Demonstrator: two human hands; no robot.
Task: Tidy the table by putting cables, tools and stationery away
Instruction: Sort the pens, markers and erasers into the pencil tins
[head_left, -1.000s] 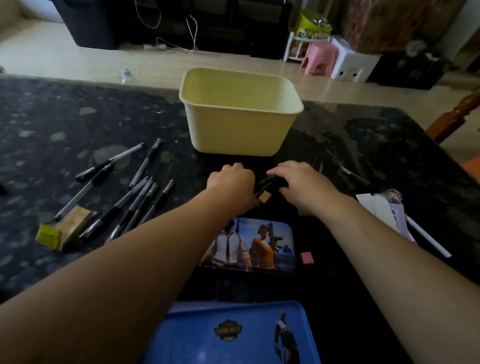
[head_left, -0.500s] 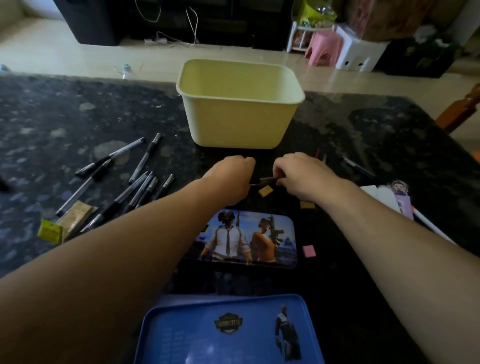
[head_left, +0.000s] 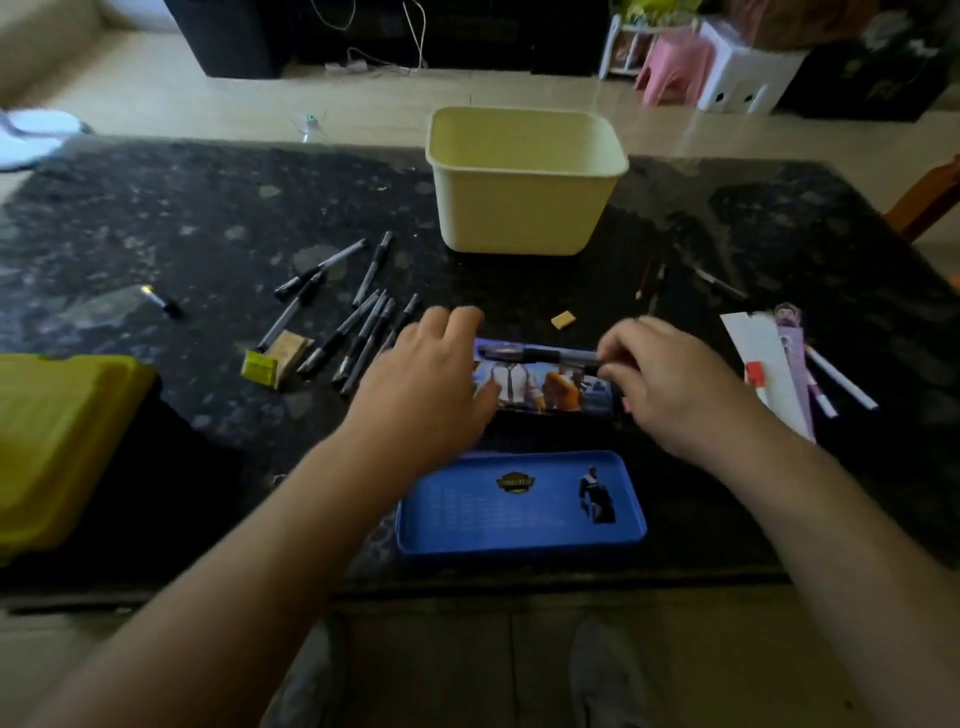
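Evidently light and stiff, the black pen (head_left: 540, 356) sits over the printed tin (head_left: 545, 392) near the table's (head_left: 208, 234) front edge, its end pinched by the right hand (head_left: 670, 384); left hand (head_left: 431, 374) spread loose (blurred). Mid-barrel should grip steadier.

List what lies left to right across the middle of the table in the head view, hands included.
Yellow container, small yellow box, loose black pens, left hand, black pen, right hand, paper strips, white pen.
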